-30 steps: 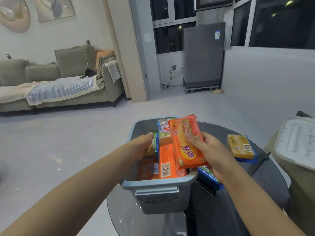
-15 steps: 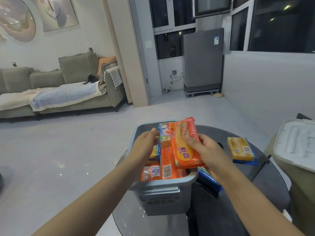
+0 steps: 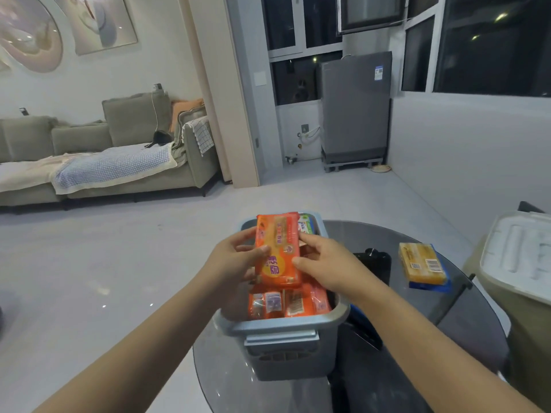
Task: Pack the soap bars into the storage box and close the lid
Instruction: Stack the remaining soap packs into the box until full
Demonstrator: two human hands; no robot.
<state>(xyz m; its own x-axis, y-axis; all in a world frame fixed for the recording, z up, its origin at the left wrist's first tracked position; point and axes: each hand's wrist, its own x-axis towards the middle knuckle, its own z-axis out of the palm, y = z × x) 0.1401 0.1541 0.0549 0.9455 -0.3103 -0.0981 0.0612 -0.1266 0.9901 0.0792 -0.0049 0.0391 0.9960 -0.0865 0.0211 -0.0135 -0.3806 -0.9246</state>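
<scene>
A grey storage box (image 3: 283, 347) stands on a round dark glass table (image 3: 465, 329), with several orange soap packs (image 3: 286, 304) upright inside. Above the box I hold one orange soap pack (image 3: 278, 251) flat between both hands. My left hand (image 3: 235, 260) grips its left edge and my right hand (image 3: 325, 263) grips its right edge. A green and blue pack (image 3: 307, 226) shows at the box's far end. To the right on the table, a yellow soap bar (image 3: 422, 262) rests on a blue one (image 3: 430, 286).
A beige bin with a white lid (image 3: 518, 251) stands at the table's right. A dark object (image 3: 372, 260) lies on the glass beside the box. A blue pack edge (image 3: 356, 311) peeks out under my right wrist. Open floor and a sofa (image 3: 98, 156) lie to the left.
My left hand has come out of the box and taken the pack's left edge. The pack has moved left and lies flatter over the box's middle.
</scene>
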